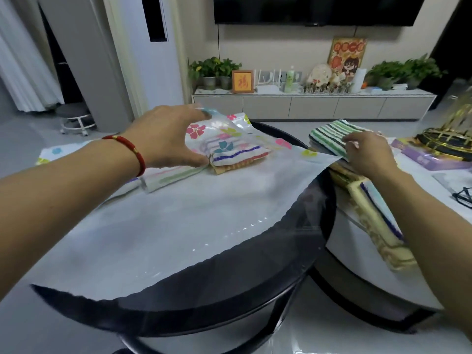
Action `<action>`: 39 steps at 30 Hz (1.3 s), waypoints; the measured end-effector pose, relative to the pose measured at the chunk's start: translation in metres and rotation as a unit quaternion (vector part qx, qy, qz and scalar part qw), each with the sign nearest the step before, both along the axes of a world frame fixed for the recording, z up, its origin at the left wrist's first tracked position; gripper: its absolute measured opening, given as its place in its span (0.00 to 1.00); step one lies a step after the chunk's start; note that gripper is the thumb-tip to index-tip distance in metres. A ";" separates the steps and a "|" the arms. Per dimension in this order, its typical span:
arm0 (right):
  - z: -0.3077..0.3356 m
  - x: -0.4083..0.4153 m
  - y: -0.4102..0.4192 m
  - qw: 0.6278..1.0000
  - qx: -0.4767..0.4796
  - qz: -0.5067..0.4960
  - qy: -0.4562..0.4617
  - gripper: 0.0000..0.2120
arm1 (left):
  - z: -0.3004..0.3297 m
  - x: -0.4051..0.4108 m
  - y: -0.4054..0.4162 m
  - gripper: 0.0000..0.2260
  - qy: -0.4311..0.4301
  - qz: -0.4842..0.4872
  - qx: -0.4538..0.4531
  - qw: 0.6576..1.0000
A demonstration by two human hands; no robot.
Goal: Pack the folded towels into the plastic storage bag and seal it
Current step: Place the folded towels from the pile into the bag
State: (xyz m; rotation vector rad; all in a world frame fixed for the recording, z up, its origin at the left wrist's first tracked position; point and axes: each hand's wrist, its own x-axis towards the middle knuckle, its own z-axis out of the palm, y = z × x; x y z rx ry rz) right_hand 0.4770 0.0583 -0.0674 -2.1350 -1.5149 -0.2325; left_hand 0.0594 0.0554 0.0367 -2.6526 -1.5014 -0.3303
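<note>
A large clear plastic storage bag (194, 213) with printed flowers lies flat across the round dark glass table (255, 297). My left hand (168, 139) grips the bag's upper layer at its far mouth and lifts it. Under that lifted layer rests a folded striped towel (240, 157) in pink, blue and orange. My right hand (367, 154) grasps a folded green-and-white striped towel (329, 135) on top of a stack at the right. Below my right forearm lie more folded towels (378, 226), yellow-patterned and blue-edged.
A white table (357, 264) adjoins on the right, carrying a purple packet (431, 157), a gold wire stand (449, 139) and dark glasses (463, 198). A grey stool (74, 116) stands at the far left. A TV cabinet (314, 106) with plants runs along the far wall.
</note>
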 end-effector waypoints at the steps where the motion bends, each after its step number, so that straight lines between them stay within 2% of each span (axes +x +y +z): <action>1: -0.003 0.009 0.011 0.998 -0.053 0.017 -0.033 0.16 | -0.002 0.002 0.001 0.40 0.000 0.000 0.003 1.000; 4: -0.012 0.021 0.036 0.967 -0.206 0.045 -0.146 0.16 | -0.006 0.004 0.005 0.39 0.000 -0.003 0.011 1.000; 7: -0.018 0.029 0.047 0.948 -0.243 0.037 -0.203 0.15 | -0.006 0.006 0.007 0.40 -0.002 -0.001 0.007 1.000; 12: -0.006 0.042 0.044 0.950 -0.181 0.083 -0.240 0.16 | -0.005 0.010 0.007 0.38 0.005 0.012 0.014 1.000; 14: 0.002 0.045 0.041 0.947 -0.170 0.074 -0.262 0.15 | -0.004 0.010 0.006 0.36 0.004 0.016 0.012 1.000; 17: 0.021 0.041 0.028 0.948 -0.151 0.057 -0.276 0.18 | -0.002 0.008 0.000 0.36 0.001 0.016 0.014 1.000; 22: 0.075 0.016 -0.022 0.955 -0.018 0.050 -0.291 0.11 | -0.002 -0.005 -0.011 0.30 0.023 0.049 -0.008 0.999; 27: 0.133 -0.038 -0.096 0.978 0.073 0.131 -0.142 0.12 | -0.007 -0.039 -0.028 0.28 0.022 0.093 -0.035 0.995; 30: 0.148 -0.080 -0.133 0.981 0.041 0.188 0.003 0.09 | -0.016 -0.069 -0.040 0.30 0.040 0.125 -0.069 0.989; 32: 0.148 -0.114 -0.149 0.962 -0.007 0.258 0.090 0.10 | -0.019 -0.089 -0.045 0.33 0.041 0.136 -0.085 0.986; 35: 0.130 -0.169 -0.152 0.906 -0.112 0.360 0.190 0.10 | -0.010 -0.106 -0.048 0.38 0.038 0.126 -0.080 0.988; 39: 0.082 -0.240 -0.116 0.845 -0.177 0.410 0.294 0.06 | 0.012 -0.107 -0.048 0.42 0.019 0.091 -0.042 0.995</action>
